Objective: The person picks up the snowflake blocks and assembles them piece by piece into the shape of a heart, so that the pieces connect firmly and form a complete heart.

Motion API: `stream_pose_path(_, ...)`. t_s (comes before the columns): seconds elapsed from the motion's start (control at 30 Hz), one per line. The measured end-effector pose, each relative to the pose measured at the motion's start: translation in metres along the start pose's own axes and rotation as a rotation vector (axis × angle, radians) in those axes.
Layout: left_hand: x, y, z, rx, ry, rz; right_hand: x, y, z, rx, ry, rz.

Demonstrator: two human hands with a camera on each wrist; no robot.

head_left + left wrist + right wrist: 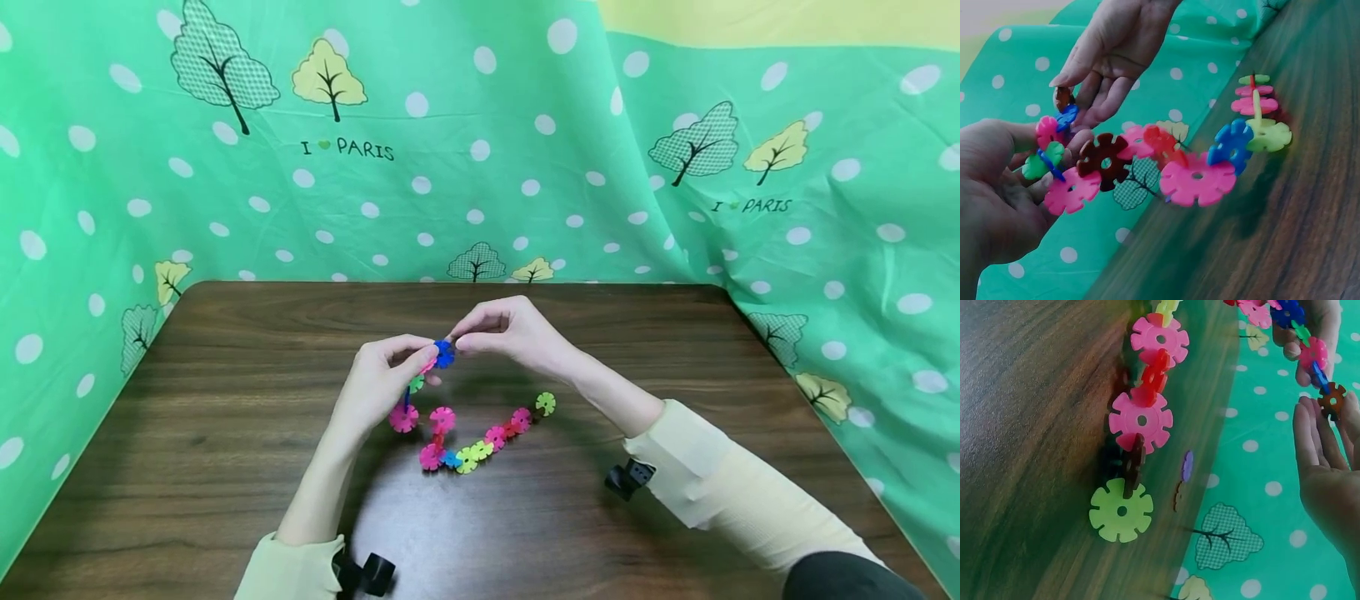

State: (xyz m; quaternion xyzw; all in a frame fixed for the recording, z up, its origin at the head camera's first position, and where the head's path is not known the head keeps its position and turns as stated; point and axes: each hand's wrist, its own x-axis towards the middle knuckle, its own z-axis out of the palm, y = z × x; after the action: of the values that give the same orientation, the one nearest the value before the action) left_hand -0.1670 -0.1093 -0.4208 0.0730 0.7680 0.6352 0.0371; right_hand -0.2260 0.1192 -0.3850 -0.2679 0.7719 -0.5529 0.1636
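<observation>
A chain of slotted plastic snowflake discs [442,419] in pink, red, blue, green, yellow and brown runs from my hands down to the table. My left hand [372,379] pinches the chain near its upper end, thumb and fingers on a pink disc [1047,131] beside a blue disc [445,354]. At that end my right hand [517,333] holds a brown disc [1332,400] between thumb and fingers, up against the blue one. The chain's other end is a light green disc [1121,511], joined to a dark brown disc [1134,465] standing on edge.
The dark wooden table [247,467] carries the lower stretch of the chain. In the right wrist view a purple disc [1187,466] and a small brown disc [1177,496] lie beyond it. A green dotted cloth [480,192] hangs behind the table and along its sides.
</observation>
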Motion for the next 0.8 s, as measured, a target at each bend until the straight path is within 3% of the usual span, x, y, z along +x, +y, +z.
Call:
stream_pose_path(0.17, -0.001, 0.000, -0.005, -0.037, -0.034, -0.011, 0.007, 0.005, -0.003, 0.032, -0.037, 0.007)
stream_pose_path(0.33, 0.000, -0.001, -0.009, -0.044, -0.048, -0.035, 0.013, 0.013, -0.015, 0.008, 0.015, 0.016)
stream_pose_path(0.8, 0.003, -0.008, -0.015, -0.015, -0.111, -0.032, 0.033, 0.047, -0.048, -0.214, 0.018, 0.141)
